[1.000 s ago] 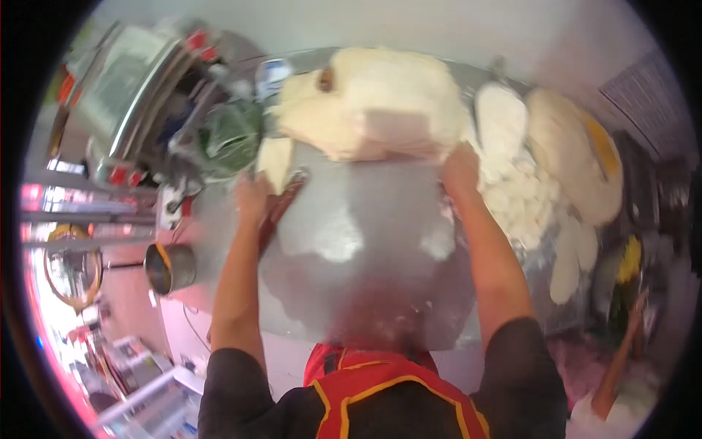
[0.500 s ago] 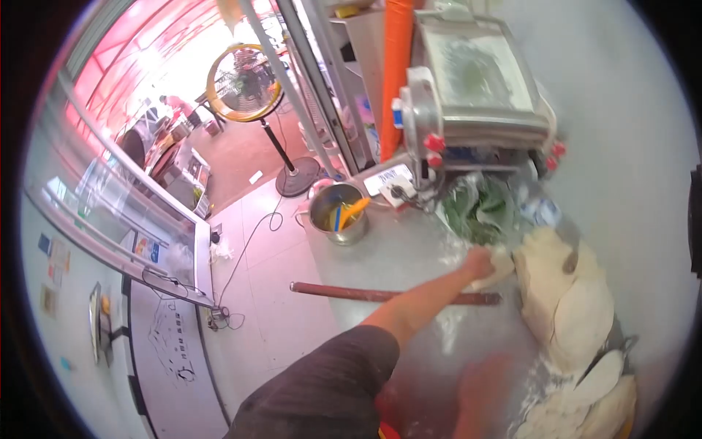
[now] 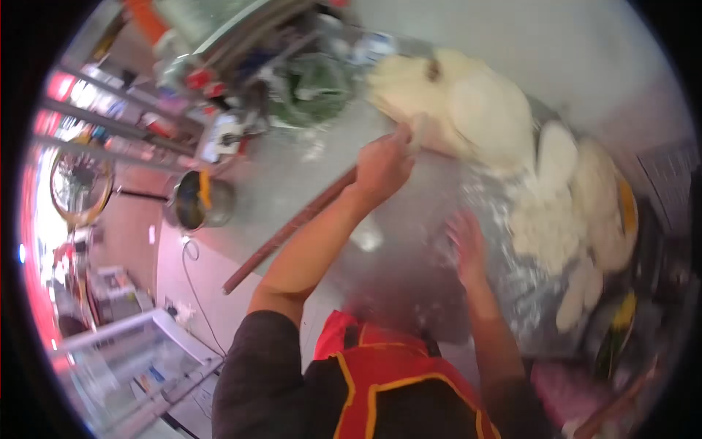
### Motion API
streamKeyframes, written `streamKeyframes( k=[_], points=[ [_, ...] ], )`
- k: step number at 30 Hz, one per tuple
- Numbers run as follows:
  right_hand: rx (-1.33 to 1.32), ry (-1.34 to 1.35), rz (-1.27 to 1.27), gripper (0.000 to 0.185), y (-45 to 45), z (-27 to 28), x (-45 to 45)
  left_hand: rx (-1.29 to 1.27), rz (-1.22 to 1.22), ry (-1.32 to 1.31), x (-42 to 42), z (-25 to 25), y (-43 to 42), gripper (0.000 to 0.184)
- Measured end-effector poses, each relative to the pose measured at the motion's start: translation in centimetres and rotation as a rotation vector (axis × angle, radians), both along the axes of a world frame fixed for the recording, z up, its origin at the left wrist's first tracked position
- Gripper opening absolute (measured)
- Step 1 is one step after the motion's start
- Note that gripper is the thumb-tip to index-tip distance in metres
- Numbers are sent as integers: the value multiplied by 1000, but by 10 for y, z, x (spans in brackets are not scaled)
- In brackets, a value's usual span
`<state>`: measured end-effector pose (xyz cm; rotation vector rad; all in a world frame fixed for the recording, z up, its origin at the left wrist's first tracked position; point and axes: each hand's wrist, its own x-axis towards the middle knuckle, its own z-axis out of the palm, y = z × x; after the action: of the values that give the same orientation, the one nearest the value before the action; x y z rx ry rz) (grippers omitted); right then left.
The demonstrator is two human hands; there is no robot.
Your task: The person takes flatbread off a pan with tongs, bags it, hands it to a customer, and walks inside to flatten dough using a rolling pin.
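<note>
My left hand (image 3: 384, 167) is closed on a small pale piece of dough (image 3: 417, 133), blurred by motion, in front of the big dough mass. Below that hand, a long reddish-brown rolling pin (image 3: 281, 235) lies slantwise on the metal table (image 3: 431, 183), its upper end hidden by the hand and wrist. My right hand (image 3: 466, 243) is over the table with fingers spread and nothing in them. The large mound of dough (image 3: 409, 88) has a smooth rounded sheet (image 3: 490, 110) on its right side. Several small dough lumps (image 3: 545, 227) lie in flour to the right.
A bag of green leaves (image 3: 311, 88) lies at the back, near a machine (image 3: 212, 22). At the table's left edge stands a metal pot (image 3: 219, 203) with an orange-handled tool. Flat dough pieces (image 3: 581, 293) and a yellow-handled tool (image 3: 621, 314) are at the right.
The view has swung right and down, bringing my right hand and the red apron into sight. My left hand still holds the pale piece and has drawn back nearer my body.
</note>
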<state>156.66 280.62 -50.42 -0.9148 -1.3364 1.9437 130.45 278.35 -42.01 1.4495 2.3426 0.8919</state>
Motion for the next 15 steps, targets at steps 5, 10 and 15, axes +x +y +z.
streamKeyframes(
  k=[5, 10, 15],
  points=[
    [-536, 150, -112, 50, 28, 6, -13, 75, 25, -857, 83, -34, -6, 28],
    [-166, -378, -19, 42, 17, 10, 22, 58, 196, -1225, 137, -91, -34, 28],
    [863, -866, 2, 44, 9, -47, 50, 106, -104, 128, 143, -178, -63, 47]
  ],
)
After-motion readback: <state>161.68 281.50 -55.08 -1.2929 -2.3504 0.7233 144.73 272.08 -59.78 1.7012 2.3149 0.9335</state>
